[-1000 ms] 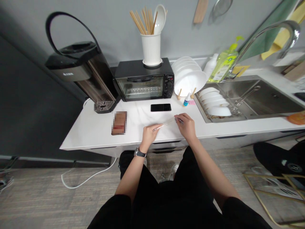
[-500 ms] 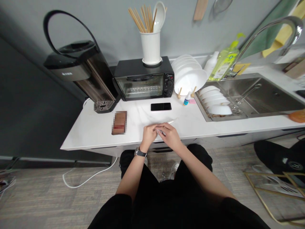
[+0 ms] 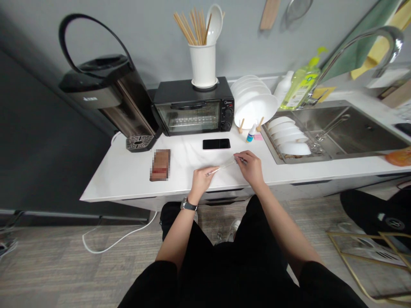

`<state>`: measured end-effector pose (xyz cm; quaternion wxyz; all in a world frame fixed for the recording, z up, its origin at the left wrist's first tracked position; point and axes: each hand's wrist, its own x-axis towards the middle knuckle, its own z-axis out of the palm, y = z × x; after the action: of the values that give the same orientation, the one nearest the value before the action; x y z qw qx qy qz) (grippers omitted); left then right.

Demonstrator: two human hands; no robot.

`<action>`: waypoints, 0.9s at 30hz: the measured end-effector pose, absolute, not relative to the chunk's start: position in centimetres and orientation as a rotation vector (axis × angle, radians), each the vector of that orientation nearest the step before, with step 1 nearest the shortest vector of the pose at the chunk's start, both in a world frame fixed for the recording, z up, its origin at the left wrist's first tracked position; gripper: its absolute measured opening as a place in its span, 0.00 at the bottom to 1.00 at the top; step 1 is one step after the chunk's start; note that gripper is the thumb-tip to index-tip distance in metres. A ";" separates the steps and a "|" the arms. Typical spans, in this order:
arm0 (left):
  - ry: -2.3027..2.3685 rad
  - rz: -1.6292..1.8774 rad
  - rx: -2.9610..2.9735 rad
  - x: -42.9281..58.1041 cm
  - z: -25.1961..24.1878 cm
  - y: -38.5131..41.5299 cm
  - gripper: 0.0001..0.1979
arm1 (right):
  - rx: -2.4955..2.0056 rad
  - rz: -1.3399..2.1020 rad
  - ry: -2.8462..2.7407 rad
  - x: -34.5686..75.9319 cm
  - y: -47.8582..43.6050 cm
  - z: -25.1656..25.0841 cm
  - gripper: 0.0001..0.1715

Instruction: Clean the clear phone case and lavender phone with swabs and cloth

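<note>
Over the front of the white counter, my left hand (image 3: 201,179) is closed around the near end of a slim, pale, partly see-through stick-like object (image 3: 221,167). A small shiny part shows near my left fingers; its exact kind cannot be made out. My right hand (image 3: 252,169) is at the far tip of that object, thumb and fingers pinched together. Whether they grip the tip or a small separate piece is unclear. Behind the hands lies a black phone (image 3: 216,144), and a small blue-and-white bottle (image 3: 251,134) stands beyond my right hand.
A blurred-out brown packet (image 3: 160,165) lies at left, before a drink dispenser (image 3: 128,102). A toaster oven (image 3: 194,113) bears a white holder (image 3: 203,64) with chopsticks. Plates (image 3: 255,105) stand in a rack beside the sink (image 3: 353,132), which has bowls (image 3: 287,134) at its left.
My right hand has moved right, away from my left hand, to the far tip of the slim object, uncovering its length. My left hand has stayed nearly in place.
</note>
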<state>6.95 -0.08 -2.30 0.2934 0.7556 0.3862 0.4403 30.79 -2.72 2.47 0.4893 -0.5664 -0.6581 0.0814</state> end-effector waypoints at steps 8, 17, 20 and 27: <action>1.089 1.166 1.992 6.9 -1.8 -0.1 0.11 | -1.251 0.200 -1.755 24.0 -4.8 2.1 0.15; 1.068 1.127 2.057 6.6 -2.0 -0.1 0.13 | -1.185 0.276 -1.777 23.3 -5.6 1.7 0.14; 1.001 1.131 2.041 6.7 -2.0 -0.2 0.10 | -1.286 0.275 -1.606 27.8 -4.4 1.7 0.14; 0.959 1.126 2.204 7.1 -1.2 -0.6 0.09 | -1.433 0.414 -1.182 35.8 -2.3 -0.7 0.22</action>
<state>7.07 -0.55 -1.24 0.2413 0.8059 0.3505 0.4116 35.75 -2.30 -0.66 0.5803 -0.6132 -0.5058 0.1773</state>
